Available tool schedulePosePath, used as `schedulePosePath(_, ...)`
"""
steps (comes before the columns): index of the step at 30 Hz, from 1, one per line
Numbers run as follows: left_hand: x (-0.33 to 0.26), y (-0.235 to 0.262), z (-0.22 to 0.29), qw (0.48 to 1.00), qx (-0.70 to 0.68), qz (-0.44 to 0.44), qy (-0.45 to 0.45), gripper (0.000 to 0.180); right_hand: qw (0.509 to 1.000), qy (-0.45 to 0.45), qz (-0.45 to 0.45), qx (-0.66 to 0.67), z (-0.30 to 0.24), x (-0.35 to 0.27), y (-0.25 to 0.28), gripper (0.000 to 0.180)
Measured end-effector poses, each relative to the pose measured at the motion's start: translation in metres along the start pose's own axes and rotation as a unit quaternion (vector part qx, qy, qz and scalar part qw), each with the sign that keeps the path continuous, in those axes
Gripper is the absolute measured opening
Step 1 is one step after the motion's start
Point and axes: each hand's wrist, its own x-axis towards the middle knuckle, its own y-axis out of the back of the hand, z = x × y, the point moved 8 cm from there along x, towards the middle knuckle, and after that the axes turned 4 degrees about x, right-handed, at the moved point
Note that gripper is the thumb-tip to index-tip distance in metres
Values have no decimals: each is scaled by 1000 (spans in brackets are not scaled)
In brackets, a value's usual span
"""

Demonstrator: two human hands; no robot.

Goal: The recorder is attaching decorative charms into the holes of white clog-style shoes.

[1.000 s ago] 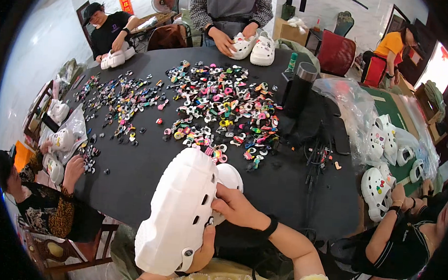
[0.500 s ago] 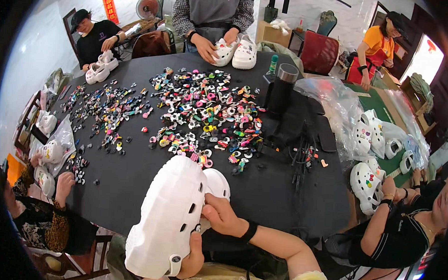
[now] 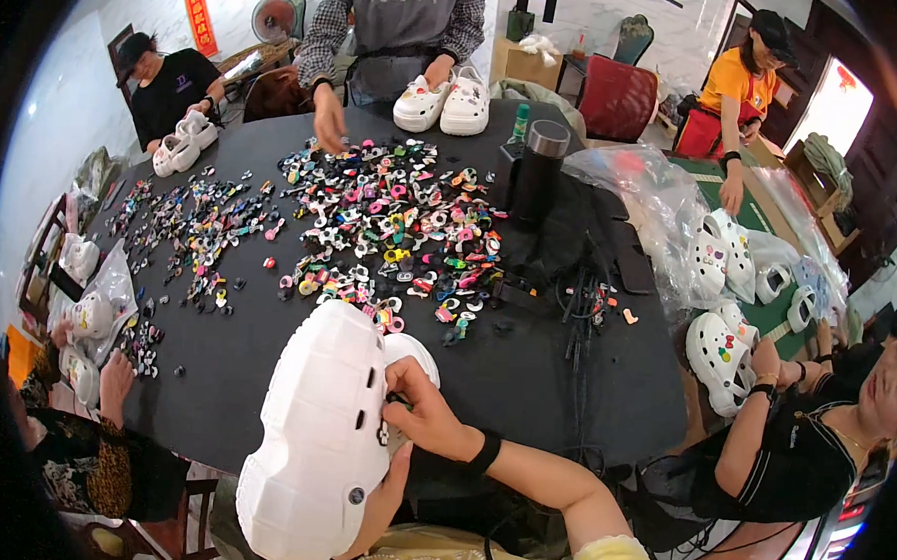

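A white clog [image 3: 312, 434] with side holes is tilted on its side in front of me, its sole edge facing up and left. My left hand [image 3: 387, 498] grips it from behind, thumb along its side. My right hand [image 3: 428, 414] pinches at the clog's upper side; a small dark green charm [image 3: 400, 403] shows partly between its fingers. Just below, a black-and-white charm [image 3: 383, 433] sits on the clog. Behind the clog, part of a second white clog [image 3: 412, 357] shows. Beyond lie heaps of colourful shoe charms [image 3: 396, 223] on the black table [image 3: 524, 393].
A dark tumbler [image 3: 540, 174], a green-capped bottle [image 3: 520, 121] and black cables [image 3: 579, 326] stand or lie at the right. Across the table, a person [image 3: 399, 38] touches a pair of white clogs [image 3: 442, 102]. More people handle decorated clogs [image 3: 720, 357] on both sides.
My right hand has moved from beside the clog to pinching at its side. The clog has turned slightly. Across the table, the person's hand has left the clogs and reaches into the charms.
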Motion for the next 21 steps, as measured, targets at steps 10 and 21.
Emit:
schedulePosePath(10,9,-28,39,991,-87,-32,-97,47,996,-39,-54,57,-9,11,-8,29)
schedulePosePath(21,25,-41,72,968,-147,-55,-194,44,997,-22,-56,42,-1,12,-10,26)
